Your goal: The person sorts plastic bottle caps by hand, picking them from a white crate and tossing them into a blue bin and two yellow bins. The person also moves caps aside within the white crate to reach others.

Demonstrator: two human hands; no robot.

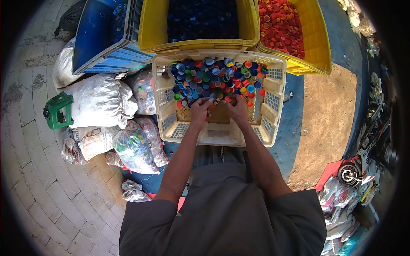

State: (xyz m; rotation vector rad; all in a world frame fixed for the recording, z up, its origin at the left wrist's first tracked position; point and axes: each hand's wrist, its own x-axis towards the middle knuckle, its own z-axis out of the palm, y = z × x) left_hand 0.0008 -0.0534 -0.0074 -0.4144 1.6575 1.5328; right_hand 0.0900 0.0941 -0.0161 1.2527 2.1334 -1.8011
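Note:
Plastic bottle caps (205,79) in blue, red, white, green and yellow lie heaped in the far half of a cream plastic crate (218,54). My left hand (200,112) reaches over the near edge of the heap, its fingers closed around a pale bottle cap (212,97) at the tips. Close by on the right, my right hand (237,110) has its fingers curled together beside red caps. Whatever its fingertips hold is hidden. A small patterned piece (217,101) shows between the two hands. Part of the crate's lattice floor is visible beneath my wrists.
Behind the crate stand a yellow bin (198,45) of dark blue caps, another yellow bin (318,42) with red caps, and a blue bin (96,34). Stuffed sacks (96,100) and a green plastic container (59,110) sit left. Brown board (324,128) lies right.

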